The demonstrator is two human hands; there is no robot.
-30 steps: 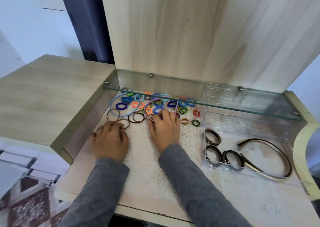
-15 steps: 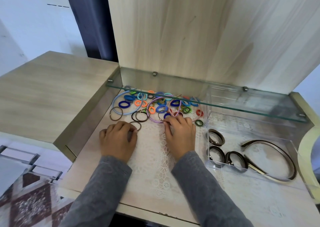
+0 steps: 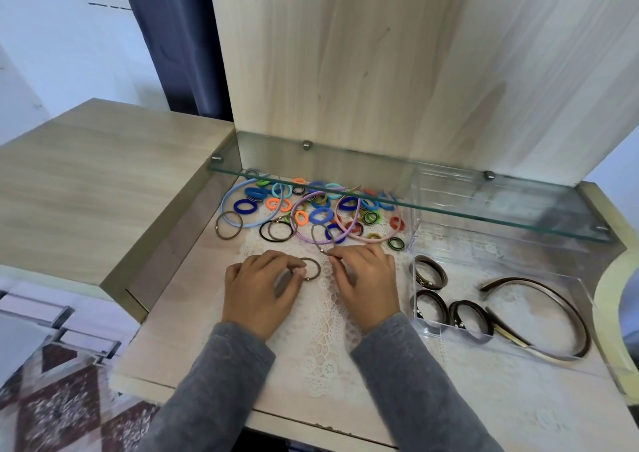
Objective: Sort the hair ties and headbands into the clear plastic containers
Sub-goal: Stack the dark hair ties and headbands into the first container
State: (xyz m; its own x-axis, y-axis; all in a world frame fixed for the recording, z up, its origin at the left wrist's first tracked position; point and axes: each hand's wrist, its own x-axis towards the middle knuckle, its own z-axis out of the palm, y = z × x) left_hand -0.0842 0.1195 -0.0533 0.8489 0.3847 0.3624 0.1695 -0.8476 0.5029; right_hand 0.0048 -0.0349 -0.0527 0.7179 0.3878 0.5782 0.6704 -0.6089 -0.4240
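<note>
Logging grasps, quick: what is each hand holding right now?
Left hand: closed, pinching the brown hair tie lying on the mat.
Right hand: closed, pinching the thin brown tie at its bead end.

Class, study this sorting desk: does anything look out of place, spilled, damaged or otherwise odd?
Nothing looks damaged. The one untidy spot is the heap of coloured hair ties and thin headbands overlapping under the glass shelf, still unsorted; the clear container holds only brown hair ties and a brown headband.
</note>
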